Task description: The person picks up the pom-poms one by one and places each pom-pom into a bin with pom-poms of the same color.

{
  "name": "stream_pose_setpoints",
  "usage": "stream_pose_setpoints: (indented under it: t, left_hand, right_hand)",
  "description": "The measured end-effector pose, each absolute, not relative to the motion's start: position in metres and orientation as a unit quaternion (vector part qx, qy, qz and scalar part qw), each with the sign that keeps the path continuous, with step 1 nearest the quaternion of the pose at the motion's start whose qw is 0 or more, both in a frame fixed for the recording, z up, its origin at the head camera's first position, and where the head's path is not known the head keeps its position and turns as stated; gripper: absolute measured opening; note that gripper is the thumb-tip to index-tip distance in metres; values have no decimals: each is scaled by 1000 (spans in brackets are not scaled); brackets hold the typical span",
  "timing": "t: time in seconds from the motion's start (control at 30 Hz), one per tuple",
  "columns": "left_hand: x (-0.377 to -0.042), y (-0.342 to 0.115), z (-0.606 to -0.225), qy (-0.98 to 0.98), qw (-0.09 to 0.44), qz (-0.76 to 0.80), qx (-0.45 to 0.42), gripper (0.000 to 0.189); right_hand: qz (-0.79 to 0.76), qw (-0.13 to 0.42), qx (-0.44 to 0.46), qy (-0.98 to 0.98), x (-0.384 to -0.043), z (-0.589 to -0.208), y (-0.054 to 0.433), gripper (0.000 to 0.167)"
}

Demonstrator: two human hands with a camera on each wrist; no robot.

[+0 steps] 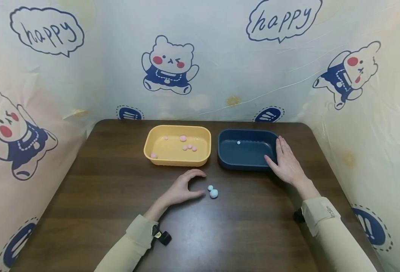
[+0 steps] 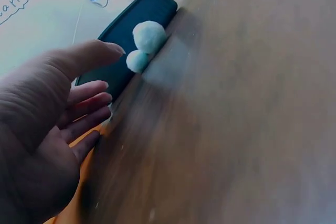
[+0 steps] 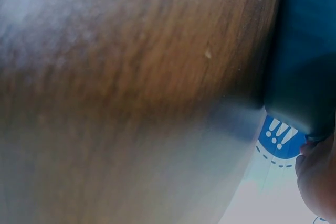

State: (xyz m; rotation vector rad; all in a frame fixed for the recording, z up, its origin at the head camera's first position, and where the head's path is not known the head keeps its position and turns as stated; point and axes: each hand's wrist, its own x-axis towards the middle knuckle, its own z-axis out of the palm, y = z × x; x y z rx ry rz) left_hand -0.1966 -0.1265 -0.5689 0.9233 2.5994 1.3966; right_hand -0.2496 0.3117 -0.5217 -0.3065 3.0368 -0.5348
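Two light blue pom-poms, a larger one (image 1: 213, 193) and a smaller one (image 1: 210, 187), lie together on the table. Just to their left is my left hand (image 1: 181, 190), thumb and fingers parted in a curve with nothing between them. The left wrist view shows its thumb (image 2: 97, 56) close to the smaller pom-pom (image 2: 137, 61). My right hand (image 1: 288, 163) rests against the right end of the dark blue tray (image 1: 244, 166), straight fingers along the outer side and thumb at the front corner. Inside that tray sits one tiny light blue pom-pom (image 1: 238, 142).
Left of the blue tray stands a yellow tray (image 1: 177, 163) holding several pink pom-poms (image 1: 183, 138). Both trays are near the back edge of the brown wooden table (image 1: 233, 234). A printed cloth (image 1: 216, 56) hangs behind and along both sides.
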Motion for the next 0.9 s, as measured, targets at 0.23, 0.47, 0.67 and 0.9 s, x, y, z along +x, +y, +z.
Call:
stream_pose_setpoints:
  t: [0.23, 0.47, 0.67, 0.9]
  left_hand:
    - [-202, -114, -570, 841, 40, 427, 330, 48]
    - [-202, -108, -558, 849, 74, 418, 315, 43]
    - [-206, -108, -563, 844, 59, 423, 324, 35]
    - [-205, -107, -585, 833, 20, 431, 347, 30]
  right_hand:
    - [-167, 25, -97, 981, -251, -523, 312, 98]
    - [-169, 23, -94, 981, -252, -522, 312, 98]
    - [-171, 22, -93, 981, -253, -519, 310, 99]
    - [-171, 21, -98, 980, -252, -522, 312, 98]
